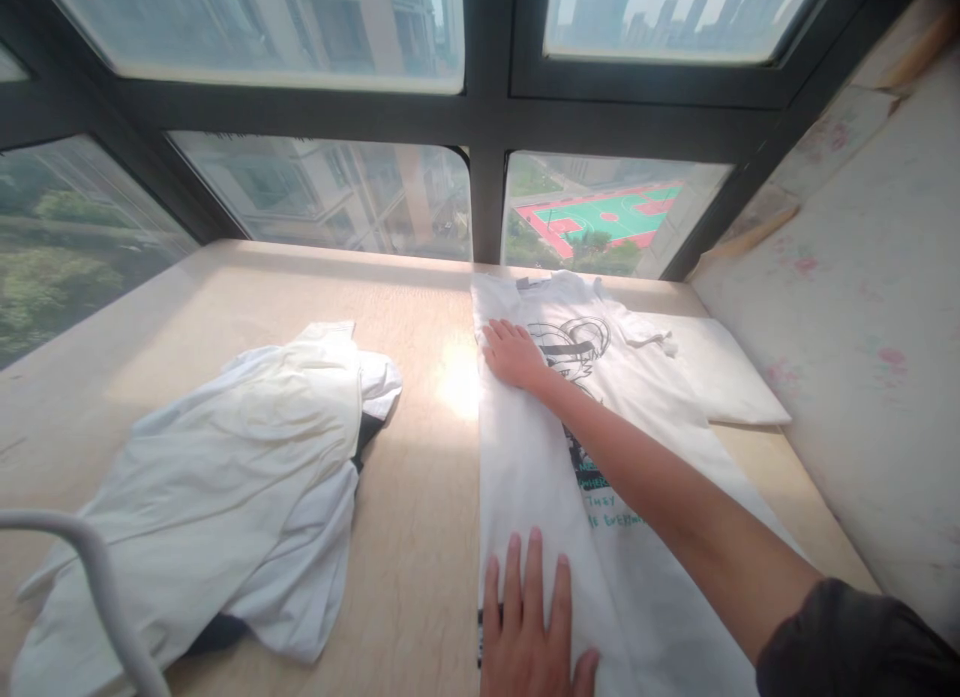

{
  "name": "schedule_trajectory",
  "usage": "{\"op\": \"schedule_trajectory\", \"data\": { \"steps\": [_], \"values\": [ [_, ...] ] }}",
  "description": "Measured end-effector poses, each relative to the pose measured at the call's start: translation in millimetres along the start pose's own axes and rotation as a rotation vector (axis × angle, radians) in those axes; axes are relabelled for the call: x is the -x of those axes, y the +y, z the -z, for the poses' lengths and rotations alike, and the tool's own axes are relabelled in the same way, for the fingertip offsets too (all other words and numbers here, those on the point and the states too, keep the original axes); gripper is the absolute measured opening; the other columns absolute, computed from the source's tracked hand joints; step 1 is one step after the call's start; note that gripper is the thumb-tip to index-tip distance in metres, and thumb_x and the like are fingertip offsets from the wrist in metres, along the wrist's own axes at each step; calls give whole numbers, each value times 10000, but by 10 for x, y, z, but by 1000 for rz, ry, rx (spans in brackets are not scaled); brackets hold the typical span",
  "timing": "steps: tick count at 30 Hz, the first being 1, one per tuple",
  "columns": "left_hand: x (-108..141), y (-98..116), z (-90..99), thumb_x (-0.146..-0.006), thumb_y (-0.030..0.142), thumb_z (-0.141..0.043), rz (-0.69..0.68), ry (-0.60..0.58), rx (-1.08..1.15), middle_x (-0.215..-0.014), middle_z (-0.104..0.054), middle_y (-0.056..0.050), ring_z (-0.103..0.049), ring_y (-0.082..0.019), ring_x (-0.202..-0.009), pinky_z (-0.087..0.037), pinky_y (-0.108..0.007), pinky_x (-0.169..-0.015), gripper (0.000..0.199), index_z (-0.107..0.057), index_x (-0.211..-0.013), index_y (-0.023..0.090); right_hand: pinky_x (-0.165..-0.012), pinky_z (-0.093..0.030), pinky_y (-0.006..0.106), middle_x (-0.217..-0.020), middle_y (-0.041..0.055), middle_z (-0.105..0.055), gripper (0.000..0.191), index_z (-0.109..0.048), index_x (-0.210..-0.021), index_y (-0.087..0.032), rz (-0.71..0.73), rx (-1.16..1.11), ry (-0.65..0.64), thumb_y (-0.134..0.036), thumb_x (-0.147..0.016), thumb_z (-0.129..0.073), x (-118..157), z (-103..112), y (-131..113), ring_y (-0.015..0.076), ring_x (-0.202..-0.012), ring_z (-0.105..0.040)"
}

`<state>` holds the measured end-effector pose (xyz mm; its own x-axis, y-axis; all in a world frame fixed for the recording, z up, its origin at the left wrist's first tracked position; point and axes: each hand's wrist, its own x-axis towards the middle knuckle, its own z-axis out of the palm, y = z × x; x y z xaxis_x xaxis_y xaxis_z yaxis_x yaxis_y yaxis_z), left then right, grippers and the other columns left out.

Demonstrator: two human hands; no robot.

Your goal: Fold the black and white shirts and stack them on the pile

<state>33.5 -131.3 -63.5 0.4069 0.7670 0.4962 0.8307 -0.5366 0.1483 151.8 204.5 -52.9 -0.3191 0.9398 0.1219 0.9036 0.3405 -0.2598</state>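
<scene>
A white T-shirt [660, 537] with a black line drawing and green lettering lies spread on the pale wooden surface. Its left side is folded inward as a long strip, partly covering the print. Near the upper end of that strip, my right hand [514, 355] lies palm down, fingers stretched over the fabric by the left edge. Its forearm crosses above the print and hides part of it. Lower on the same strip, my left hand [529, 622] rests flat with fingers spread, cut off by the bottom of the view. Neither hand grips the cloth.
A loose pile of white and dark clothes [247, 437] lies to the left on the wooden surface [420, 537]. A grey curved tube [97, 567] rises in the lower left corner. A folded white item [739, 372] sits by the flowered wall [862, 307]. Dark-framed windows [487, 117] stand behind.
</scene>
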Motion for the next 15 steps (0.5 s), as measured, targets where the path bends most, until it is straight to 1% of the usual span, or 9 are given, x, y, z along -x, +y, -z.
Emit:
{"op": "schedule_trajectory", "data": {
  "steps": [1, 3, 6, 8, 11, 13, 15],
  "values": [
    [-18, -30, -6, -839, 508, -555, -20, -24, -25, -1357, -601, -156, -442, -373, -1343, -224, -552, -1145, 574, -593, -1322, 200, -1162, -217, 504, -1577, 141, -345, 502, -421, -1454, -142, -14, 4, -11, -325, -994, -339, 0, -31, -5, 311, -1447, -275],
    [-13, -57, -6, -834, 552, -547, -40, -32, -46, -1339, -613, -163, -381, -379, -1394, -138, -576, -1181, 604, -594, -1329, 209, -1165, -191, 532, -1600, 133, -304, 518, -394, -1478, -159, -39, 11, -28, -342, -999, -316, -13, -66, -7, 324, -1465, -238],
    [70, -52, -20, -847, 601, -524, -39, -37, -63, -1324, -624, -167, -283, -380, -1458, -89, -602, -1198, 617, -601, -1328, 222, -1162, -190, 549, -1612, 124, -280, 530, -391, -1482, -182, -61, 14, -53, -381, -996, -315, -64, -66, -8, 328, -1473, -218],
    [141, -45, -54, -850, 661, -493, -20, -28, -71, -1315, -631, -170, -250, -379, -1476, -86, -615, -1200, 652, -604, -1327, 230, -1154, -198, 565, -1612, 125, -279, 542, -409, -1469, -194, -72, 13, -68, -434, -988, -335, -130, -49, -7, 335, -1471, -221],
    [236, -39, -133, -829, 753, -448, 8, -6, -95, -1315, -636, -170, -258, -380, -1475, -113, -634, -1195, 727, -603, -1326, 245, -1145, -208, 581, -1603, 130, -296, 565, -436, -1446, -203, -92, 7, -83, -504, -973, -359, -301, -33, 10, 347, -1467, -228],
    [279, -26, -194, -827, 745, -474, 23, 33, -121, -1291, -656, -153, -288, -373, -1465, -146, -636, -1190, 694, -615, -1304, 262, -1144, -205, 589, -1602, 129, -297, 575, -447, -1439, -202, -110, 1, -89, -521, -968, -364, -455, -40, 35, 356, -1472, -216],
    [303, 5, -254, -859, 674, -505, 43, 84, -133, -1257, -681, -129, -323, -357, -1453, -181, -631, -1183, 583, -636, -1266, 278, -1149, -179, 607, -1611, 128, -277, 584, -439, -1448, -196, -135, -4, -88, -517, -965, -364, -616, -67, 70, 366, -1482, -184]
  ]
}}
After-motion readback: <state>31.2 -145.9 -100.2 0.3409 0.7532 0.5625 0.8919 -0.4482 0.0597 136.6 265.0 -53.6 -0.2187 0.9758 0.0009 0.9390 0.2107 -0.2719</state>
